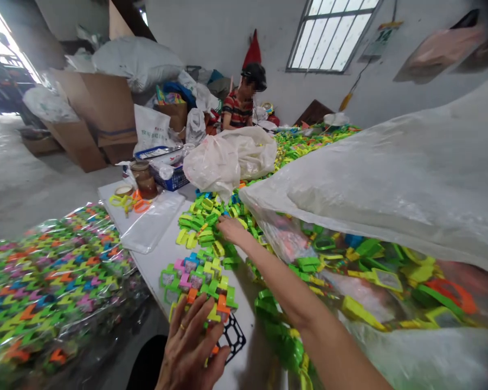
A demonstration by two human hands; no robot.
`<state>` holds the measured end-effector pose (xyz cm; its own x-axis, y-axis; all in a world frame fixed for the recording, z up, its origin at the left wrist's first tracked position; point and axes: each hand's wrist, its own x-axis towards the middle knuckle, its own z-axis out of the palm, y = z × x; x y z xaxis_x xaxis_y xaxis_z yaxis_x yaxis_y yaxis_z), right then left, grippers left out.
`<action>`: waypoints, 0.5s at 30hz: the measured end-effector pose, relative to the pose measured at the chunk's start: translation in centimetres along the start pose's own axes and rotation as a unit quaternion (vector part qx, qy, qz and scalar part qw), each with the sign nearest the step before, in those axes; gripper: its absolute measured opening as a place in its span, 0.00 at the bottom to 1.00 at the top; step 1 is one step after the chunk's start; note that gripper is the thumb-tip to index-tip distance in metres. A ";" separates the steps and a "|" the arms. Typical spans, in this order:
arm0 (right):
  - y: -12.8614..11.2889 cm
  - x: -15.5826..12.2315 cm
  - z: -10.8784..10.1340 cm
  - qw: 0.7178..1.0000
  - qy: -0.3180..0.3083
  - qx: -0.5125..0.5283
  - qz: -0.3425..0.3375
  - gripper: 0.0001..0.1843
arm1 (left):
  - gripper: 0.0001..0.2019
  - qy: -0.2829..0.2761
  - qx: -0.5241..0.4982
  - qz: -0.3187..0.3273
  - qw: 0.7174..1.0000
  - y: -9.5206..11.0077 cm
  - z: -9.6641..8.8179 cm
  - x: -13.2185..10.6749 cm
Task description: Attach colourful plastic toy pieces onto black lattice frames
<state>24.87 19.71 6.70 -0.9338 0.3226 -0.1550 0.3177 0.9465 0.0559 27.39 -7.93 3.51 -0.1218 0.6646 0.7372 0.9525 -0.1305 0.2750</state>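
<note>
My left hand (193,346) lies with fingers spread flat on a flat mat of interlocked coloured plastic pieces (197,281) that rests on a black grid frame (233,337) at the near edge of the white table (154,265). My right hand (231,228) reaches forward into a loose heap of green and yellow plastic pieces (201,225). Its fingers are curled down among the pieces and mostly hidden, so what they grip I cannot make out.
A large clear plastic bag of coloured pieces (390,238) fills the right. A wrapped bundle of assembled pieces (52,287) lies at left. A jar (145,179), blue basket (174,176) and white bag (230,154) stand farther back. A seated person (244,100) works beyond, near cardboard boxes (101,114).
</note>
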 end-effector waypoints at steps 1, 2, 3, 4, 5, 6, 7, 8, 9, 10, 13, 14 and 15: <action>0.3 -0.1 0.1 1.000 0.003 -0.008 0.007 0.16 | 0.07 0.002 -0.002 -0.005 1.000 0.0 0.0 0.0; 0.7 -0.4 0.0 1.000 0.008 -0.015 0.016 0.17 | 0.07 0.007 -0.004 -0.011 1.000 0.0 0.0 -0.1; 0.9 -0.6 -0.2 0.999 0.017 -0.023 0.024 0.17 | 0.07 0.011 -0.006 -0.017 1.000 0.0 0.0 -0.1; 1.0 -0.7 -0.5 0.999 0.029 -0.031 0.030 0.18 | 0.07 0.012 -0.007 -0.020 1.000 0.0 0.0 -0.1; 0.8 -0.6 -0.8 0.998 0.042 -0.038 0.033 0.19 | 0.07 0.010 -0.006 -0.019 1.000 -0.1 0.0 -0.2; 0.4 -0.4 -1.1 0.997 0.054 -0.043 0.033 0.19 | 0.07 0.006 -0.004 -0.013 1.000 -0.1 -0.1 -0.2; -0.1 0.0 -1.3 0.997 0.062 -0.046 0.032 0.20 | 0.07 0.001 0.000 -0.006 1.000 -0.2 -0.1 -0.2; -0.8 0.6 -1.5 0.996 0.064 -0.047 0.030 0.19 | 0.07 -0.001 0.003 -0.001 1.000 -0.3 -0.1 -0.2; -1.4 1.1 -1.6 0.997 0.060 -0.046 0.031 0.19 | 0.08 -0.002 0.006 0.001 1.000 -0.3 0.0 -0.3; -1.9 1.6 -1.6 0.997 0.051 -0.045 0.035 0.18 | 0.08 0.003 0.006 -0.003 1.000 -0.3 0.1 -0.3; -2.1 1.9 -1.3 0.997 0.024 -0.050 0.058 0.14 | 0.08 0.024 -0.003 -0.042 0.999 -0.1 0.6 -0.5; -1.7 1.6 -1.2 0.996 0.019 -0.054 0.064 0.14 | 0.08 0.032 -0.008 -0.058 0.998 0.0 0.7 -0.6; -1.3 1.1 -1.0 0.996 0.020 -0.056 0.069 0.14 | 0.08 0.039 -0.011 -0.069 0.997 0.2 0.8 -0.6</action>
<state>23.22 18.85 7.48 -0.8888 0.4475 -0.0986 0.4256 0.8860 0.1841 27.84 -7.75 2.60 -0.2742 0.6178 0.7370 0.9185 -0.0587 0.3909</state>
